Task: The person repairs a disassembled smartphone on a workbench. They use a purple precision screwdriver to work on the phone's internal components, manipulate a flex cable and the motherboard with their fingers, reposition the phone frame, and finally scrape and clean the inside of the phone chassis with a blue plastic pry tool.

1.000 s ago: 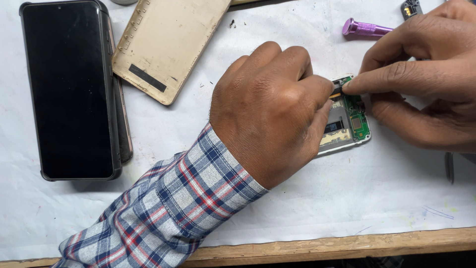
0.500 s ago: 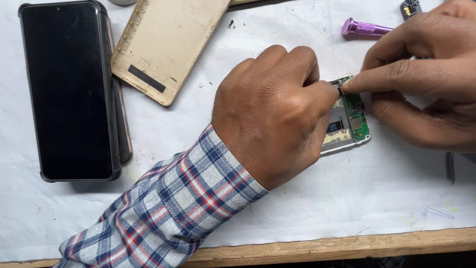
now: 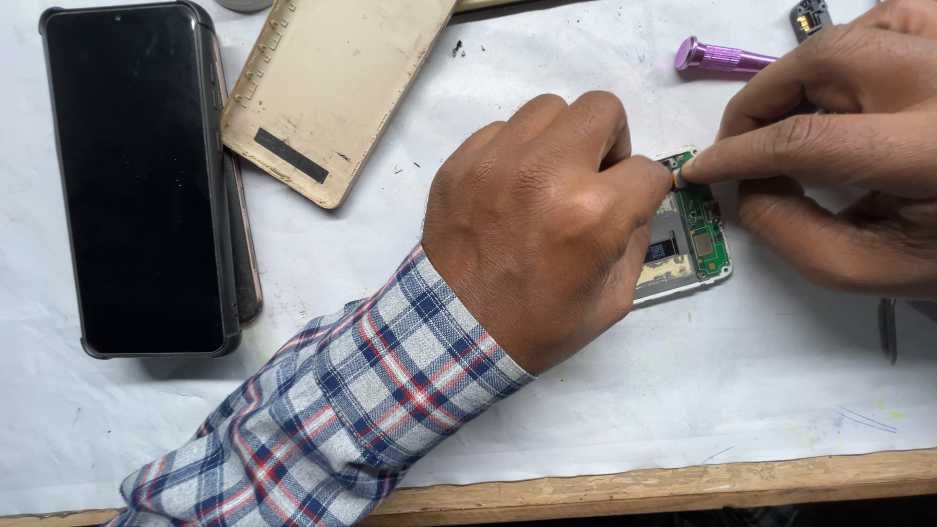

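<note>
- White paper covers the wooden-edged tabletop (image 3: 683, 410); a black smartphone (image 3: 137, 176) and a beige plastic back cover (image 3: 332, 88) lie left.
- My left hand (image 3: 547, 224) presses down on the opened phone with its green circuit board (image 3: 705, 229).
- My right hand (image 3: 839, 166) pinches a tiny part (image 3: 675, 176) at the board's top edge.
- I judge I'm mid-way through working it free or into place; a steady, fine pull or push comes next.

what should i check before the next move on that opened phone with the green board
1. Left hand steadies the opened phone: ok.
2. Right hand fingertip meets the left thumb at the board's top edge: ok.
3. What is pinched there: cannot tell, too small.
4. Purple tool lies apart, above the phone: ok.
5. Tan back cover and black phone lie aside, off to the left: ok.
</note>
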Available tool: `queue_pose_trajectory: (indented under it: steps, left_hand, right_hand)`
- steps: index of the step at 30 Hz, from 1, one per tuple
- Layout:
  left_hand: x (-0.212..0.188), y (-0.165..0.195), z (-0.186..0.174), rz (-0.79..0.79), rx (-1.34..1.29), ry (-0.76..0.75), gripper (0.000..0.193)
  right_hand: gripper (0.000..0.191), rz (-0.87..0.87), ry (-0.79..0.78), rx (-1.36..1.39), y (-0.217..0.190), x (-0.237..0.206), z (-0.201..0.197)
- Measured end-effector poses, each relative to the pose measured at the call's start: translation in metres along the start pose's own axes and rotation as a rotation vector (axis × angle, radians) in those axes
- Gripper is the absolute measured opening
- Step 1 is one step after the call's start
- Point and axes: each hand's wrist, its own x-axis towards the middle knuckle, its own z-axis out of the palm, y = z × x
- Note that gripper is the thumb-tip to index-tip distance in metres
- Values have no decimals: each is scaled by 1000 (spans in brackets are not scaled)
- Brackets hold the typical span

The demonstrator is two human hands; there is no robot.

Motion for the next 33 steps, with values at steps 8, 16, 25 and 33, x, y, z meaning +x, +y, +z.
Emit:
queue_pose_trajectory:
  steps: [8, 16, 25, 33]
  left_hand:
    - [0, 0, 1, -21, -16, 16, 15]
    - [-1, -1, 1, -48, -50, 16, 13]
    - [2, 0, 2, -100, -103, -1, 6]
    - [-3, 4, -7, -122, -331, 95, 13]
  right_hand:
    - [28, 58, 22, -56, -9, 6, -3]
    - [26, 19, 11, -44, -8, 7, -3]
    - [27, 45, 2, -64, -13, 5, -4]
    - [30, 147, 83, 35, -14, -3, 0]
